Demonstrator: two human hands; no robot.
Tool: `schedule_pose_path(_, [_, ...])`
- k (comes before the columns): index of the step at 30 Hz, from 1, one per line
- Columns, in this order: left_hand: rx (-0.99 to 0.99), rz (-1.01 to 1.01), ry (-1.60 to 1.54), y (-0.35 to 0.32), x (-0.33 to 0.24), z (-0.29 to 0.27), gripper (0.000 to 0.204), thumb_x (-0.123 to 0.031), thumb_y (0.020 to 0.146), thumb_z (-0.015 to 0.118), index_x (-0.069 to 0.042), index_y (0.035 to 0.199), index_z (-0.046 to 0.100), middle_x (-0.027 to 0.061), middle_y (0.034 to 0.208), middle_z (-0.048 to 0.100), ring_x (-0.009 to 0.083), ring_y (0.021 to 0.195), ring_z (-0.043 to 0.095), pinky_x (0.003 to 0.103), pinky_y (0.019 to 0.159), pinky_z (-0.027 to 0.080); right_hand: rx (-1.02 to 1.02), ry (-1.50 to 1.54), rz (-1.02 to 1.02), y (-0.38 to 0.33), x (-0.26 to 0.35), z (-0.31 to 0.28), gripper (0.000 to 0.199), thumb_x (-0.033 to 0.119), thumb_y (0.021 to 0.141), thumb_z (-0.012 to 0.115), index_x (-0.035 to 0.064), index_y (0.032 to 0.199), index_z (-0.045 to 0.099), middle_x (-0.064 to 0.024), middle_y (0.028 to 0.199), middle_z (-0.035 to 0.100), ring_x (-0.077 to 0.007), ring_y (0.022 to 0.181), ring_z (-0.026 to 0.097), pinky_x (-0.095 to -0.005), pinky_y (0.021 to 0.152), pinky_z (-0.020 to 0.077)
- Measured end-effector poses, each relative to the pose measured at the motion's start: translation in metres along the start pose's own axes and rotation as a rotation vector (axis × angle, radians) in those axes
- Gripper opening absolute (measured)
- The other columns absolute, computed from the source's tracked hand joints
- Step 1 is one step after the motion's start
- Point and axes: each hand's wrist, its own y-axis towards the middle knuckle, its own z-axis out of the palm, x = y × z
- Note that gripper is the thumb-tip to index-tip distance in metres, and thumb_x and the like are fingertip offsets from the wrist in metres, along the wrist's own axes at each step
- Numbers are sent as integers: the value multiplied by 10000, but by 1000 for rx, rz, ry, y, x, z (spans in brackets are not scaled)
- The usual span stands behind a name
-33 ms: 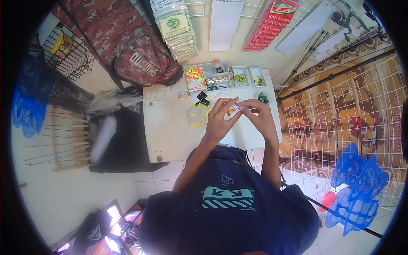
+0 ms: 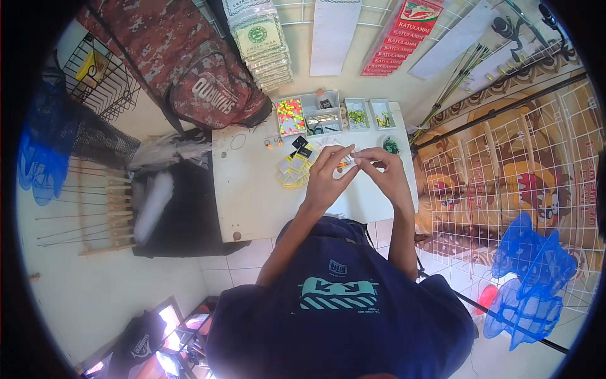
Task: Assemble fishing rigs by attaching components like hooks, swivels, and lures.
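Over the white table (image 2: 252, 189), my left hand (image 2: 329, 175) and my right hand (image 2: 386, 174) meet, thumbs and fingertips pinched close together. Something tiny seems to be between the fingertips, too small to make out. Just below them, partly hidden by my left hand, lie small orange and whitish pieces (image 2: 344, 164). To the left of my left hand sit several clear packets with yellow edges (image 2: 292, 172) and a few small black cards (image 2: 303, 150). A small round container of dark green bits (image 2: 391, 146) stands beyond my right hand.
Along the table's back are a compartment tray (image 2: 323, 129) with pink and yellow beads (image 2: 291, 115), and two small boxes (image 2: 357, 104) (image 2: 382, 104) of green and yellow bits. A camouflage bag (image 2: 211, 95) leans at the left; a white wire grid (image 2: 505, 158) and blue nets (image 2: 533, 271) are right.
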Motion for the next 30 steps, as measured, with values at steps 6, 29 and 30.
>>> schedule_pose_path(6, [14,-6,17,0,6,2,469,-59,711,792,-63,1159,652,94,1018,615,183,881,626,290,731,509,-33,94,45,-1,-1,-2,165,45,827,699,-4,968,629,-42,821,661,-78,783,605,-213,699,463])
schedule_pose_path(29, [2,-423,-548,-13,36,0,114,-67,905,633,25,953,586,33,837,637,72,768,616,218,698,494,-197,-25,-91,1,-17,24,210,48,810,709,13,926,538,-51,720,622,-92,639,539,-248,629,453])
schedule_pose_path(30, [-19,-406,-519,-15,38,2,97,-52,903,627,22,948,581,21,837,630,63,756,605,215,682,484,-195,-23,-65,1,-14,27,206,49,809,707,15,898,524,-61,714,625,-100,625,508,-254,628,448])
